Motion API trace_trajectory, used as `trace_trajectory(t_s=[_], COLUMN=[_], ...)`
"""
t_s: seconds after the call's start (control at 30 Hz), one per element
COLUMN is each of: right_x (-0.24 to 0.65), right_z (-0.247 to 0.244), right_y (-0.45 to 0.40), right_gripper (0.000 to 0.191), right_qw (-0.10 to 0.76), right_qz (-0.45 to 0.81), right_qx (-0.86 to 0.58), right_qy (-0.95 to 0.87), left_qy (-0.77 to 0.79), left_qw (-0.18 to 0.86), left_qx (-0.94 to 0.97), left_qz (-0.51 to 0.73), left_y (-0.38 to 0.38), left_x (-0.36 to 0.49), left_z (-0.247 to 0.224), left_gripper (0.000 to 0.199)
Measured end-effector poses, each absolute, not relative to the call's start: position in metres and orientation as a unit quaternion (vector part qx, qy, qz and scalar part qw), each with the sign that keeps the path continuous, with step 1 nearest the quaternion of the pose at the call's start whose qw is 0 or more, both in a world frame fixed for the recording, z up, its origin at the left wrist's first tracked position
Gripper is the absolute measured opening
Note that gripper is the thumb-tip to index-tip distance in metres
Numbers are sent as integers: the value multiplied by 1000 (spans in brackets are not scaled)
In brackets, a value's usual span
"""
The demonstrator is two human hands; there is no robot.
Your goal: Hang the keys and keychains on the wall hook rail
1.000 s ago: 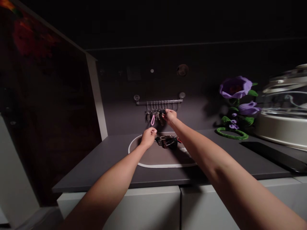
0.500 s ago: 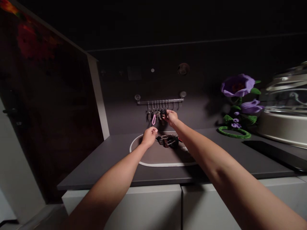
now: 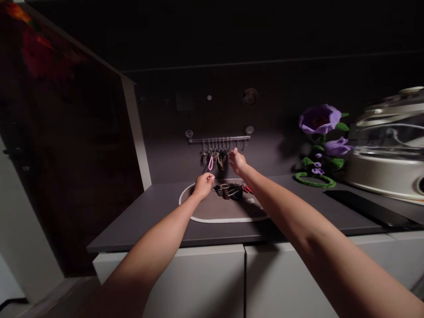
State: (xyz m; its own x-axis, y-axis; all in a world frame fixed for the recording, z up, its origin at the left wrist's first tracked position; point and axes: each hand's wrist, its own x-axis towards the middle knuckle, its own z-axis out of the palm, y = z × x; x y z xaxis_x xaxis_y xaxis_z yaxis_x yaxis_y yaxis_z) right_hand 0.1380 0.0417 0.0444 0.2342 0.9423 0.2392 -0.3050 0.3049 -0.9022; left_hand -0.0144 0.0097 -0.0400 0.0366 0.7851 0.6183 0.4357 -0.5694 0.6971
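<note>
Several bunches of keys (image 3: 204,157) hang from hooks on a clear rail (image 3: 219,140) fixed to the dark wall. A pink strap (image 3: 211,163) hangs among them. My right hand (image 3: 237,161) is just right of the last hanging bunch, below the rail, its fingers stretched out and seemingly empty. Lower down, my left hand (image 3: 203,185) hovers over the left part of a brown mat (image 3: 212,212) with a white edge. Its thumb and fingers are pinched together, and whatever they may hold is hidden. Beside it, a dark pile of keys and key holders (image 3: 230,191) lies on the mat.
Purple artificial flowers (image 3: 319,120) with a green ring base stand on the countertop (image 3: 139,221) to the right. Behind them is a white appliance with a clear top (image 3: 387,170). A flat black object (image 3: 367,207) lies before it. A dark door (image 3: 82,176) is at left.
My right hand has let go of the dark hanging bunch, drawn slightly away from it and straightened its fingers. My left hand stays pinched near the pile. The view has shifted a little.
</note>
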Motion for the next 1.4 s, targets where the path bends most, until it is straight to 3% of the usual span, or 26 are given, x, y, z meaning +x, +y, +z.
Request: trace_trajectory(t_s=[0.33, 0.43, 0.57, 0.63, 0.87, 1.4], right_x=[146, 146, 144, 144, 145, 142], right_z=[33, 23, 6, -4, -20, -24], right_y=[-7, -17, -21, -19, -12, -1], right_gripper=[55, 48, 16, 8, 15, 14], right_qw=[633, 619, 613, 603, 496, 462], right_qz=[549, 537, 477, 406, 153, 169], right_qx=[-327, -339, -364, -383, -421, -433], right_qy=[-437, -462, -515, -570, -744, -755], left_qy=[449, 467, 486, 496, 523, 559], left_qw=[125, 104, 87, 87, 118, 279], left_qx=[737, 745, 753, 756, 749, 648], left_qz=[490, 465, 435, 418, 389, 436], left_y=[1, 0, 2, 2, 2, -5], left_x=[-19, -21, -24, -24, -26, -24], left_z=[-37, -39, -42, -43, -43, -37], left_gripper=[12, 11, 12, 13, 16, 8])
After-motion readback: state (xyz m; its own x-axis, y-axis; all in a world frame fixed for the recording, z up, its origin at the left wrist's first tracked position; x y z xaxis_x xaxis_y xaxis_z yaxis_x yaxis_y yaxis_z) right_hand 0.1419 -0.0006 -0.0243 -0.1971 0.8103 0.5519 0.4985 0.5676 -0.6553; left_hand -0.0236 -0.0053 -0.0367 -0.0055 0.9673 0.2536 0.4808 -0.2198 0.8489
